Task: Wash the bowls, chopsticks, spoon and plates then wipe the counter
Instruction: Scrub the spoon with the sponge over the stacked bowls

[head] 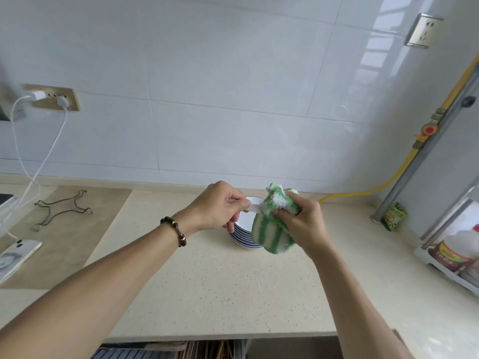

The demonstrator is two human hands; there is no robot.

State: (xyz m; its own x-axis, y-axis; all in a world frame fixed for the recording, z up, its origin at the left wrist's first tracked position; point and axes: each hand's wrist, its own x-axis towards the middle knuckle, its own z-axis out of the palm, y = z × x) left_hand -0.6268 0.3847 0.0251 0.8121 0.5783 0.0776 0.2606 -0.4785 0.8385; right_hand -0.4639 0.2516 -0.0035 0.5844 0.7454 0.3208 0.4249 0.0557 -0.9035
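Observation:
My left hand [220, 206] pinches the handle of a white spoon [252, 209] above the counter. My right hand [302, 220] grips a green-and-white striped cloth [269, 229] that is wrapped round the spoon's other end, which is hidden. Below both hands a stack of white bowls with blue stripes [242, 233] stands on the beige counter [207, 281]. No chopsticks or plates can be made out on the counter.
A wire trivet [62, 209] and a charging phone [18, 251] with its white cable lie at the left. A green packet [395, 216] and a rack of bottles [456, 252] stand at the right. An open drawer [171, 349] shows below the counter's front edge.

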